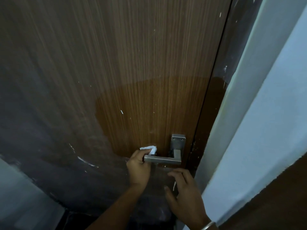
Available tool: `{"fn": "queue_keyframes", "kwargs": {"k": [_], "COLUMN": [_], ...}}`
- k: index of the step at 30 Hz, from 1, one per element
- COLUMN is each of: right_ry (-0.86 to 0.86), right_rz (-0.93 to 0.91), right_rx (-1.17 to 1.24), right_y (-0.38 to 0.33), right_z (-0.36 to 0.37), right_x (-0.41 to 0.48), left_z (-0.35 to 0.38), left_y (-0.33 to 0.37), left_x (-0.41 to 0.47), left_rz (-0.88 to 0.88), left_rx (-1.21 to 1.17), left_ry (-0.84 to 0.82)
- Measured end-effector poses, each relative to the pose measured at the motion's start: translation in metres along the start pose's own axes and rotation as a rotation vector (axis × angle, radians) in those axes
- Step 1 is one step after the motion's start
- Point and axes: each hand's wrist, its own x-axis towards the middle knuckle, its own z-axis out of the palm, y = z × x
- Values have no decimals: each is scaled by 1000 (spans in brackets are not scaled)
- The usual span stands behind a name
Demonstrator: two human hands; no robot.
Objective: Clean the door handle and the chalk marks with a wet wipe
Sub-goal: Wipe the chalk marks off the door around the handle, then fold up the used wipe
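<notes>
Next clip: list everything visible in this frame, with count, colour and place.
door: one, brown wood grain, fills most of the view
handle: one, silver metal lever, low on the door near its right edge
wipe: one, white, bunched, at the handle's free end
chalk marks: several, white, scattered over the door; longest streak left of the handle
frame: one, dark, right of the door
wall: one, pale blue-grey, far right
bangle: one, silver, on the right wrist
left hand: one, grips the wipe at the lever's end
right hand: one, fingers spread, below the handle
</notes>
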Motion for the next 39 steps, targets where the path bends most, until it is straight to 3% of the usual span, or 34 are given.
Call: {"fn": "queue_keyframes", "kwargs": {"k": [6,9,13,19,22,27,30,36,39], "right_ry": [-10,-38,-81,-56,-47,-9,-7,-43,-3], "right_rz": [177,267,402,407,426,426,421,301,260], "right_rx": [59,202,377,427,460,441,450,413,484], "right_y": [11,14,14,11,10,16,15,9,6], "right_z": [3,7,10,14,12,-2,-15,-41,-56], "right_x": [19,27,33,33,29,20,19,19,24], "left_z": [22,31,30,22,16,6,-1,-12,-21], "left_y": [17,21,21,23,25,33,38,58,67], "left_x": [-12,-16,-15,-18,-24,-33,-30,-28,-22], "left_rz": [-346,-466,-537,-639,-662,-577,-432,-80,46], "left_rx": [-234,-335,-350,-430,-522,-504,-449,-249,-96], "left_ry": [-60,-127,-172,-283,-435,-663,-744,-766,-660]}}
